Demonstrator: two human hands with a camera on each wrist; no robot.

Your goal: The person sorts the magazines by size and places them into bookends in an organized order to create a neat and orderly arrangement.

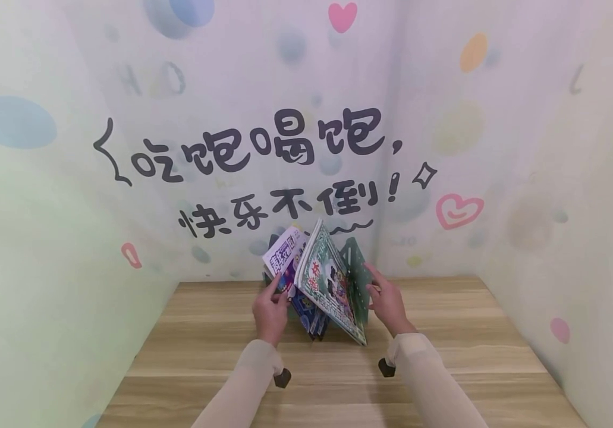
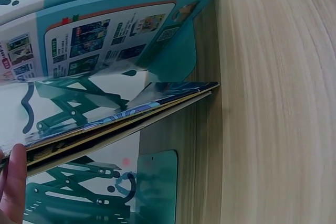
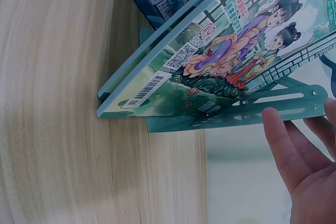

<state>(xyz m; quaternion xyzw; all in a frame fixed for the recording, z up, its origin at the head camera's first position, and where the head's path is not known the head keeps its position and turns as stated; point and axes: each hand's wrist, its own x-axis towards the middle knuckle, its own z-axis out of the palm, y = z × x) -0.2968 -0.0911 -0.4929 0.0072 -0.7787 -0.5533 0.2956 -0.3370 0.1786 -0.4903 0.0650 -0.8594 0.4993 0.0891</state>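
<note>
Between the hands, several magazines lean in a green expandable metal bookend (image 3: 283, 109) on the table. My left hand (image 1: 271, 312) pinches the near edge of the left magazines, the front one a white and purple magazine (image 1: 285, 252); dark blue ones show beneath it. A green illustrated magazine (image 1: 327, 279) stands tilted to their right, apart from them at the bottom. On the right side, my right hand (image 1: 389, 303) touches the bookend's outer plate with fairly straight fingers (image 3: 281, 145). Scissor-like bookend arms (image 2: 79, 103) show between the magazines in the left wrist view.
The wood-grain table (image 1: 210, 368) meets a printed wall (image 1: 285, 77) with large dark lettering just behind the bookend. Side walls (image 1: 568, 238) close in the table at left and right. Bare wood lies in front of the magazines.
</note>
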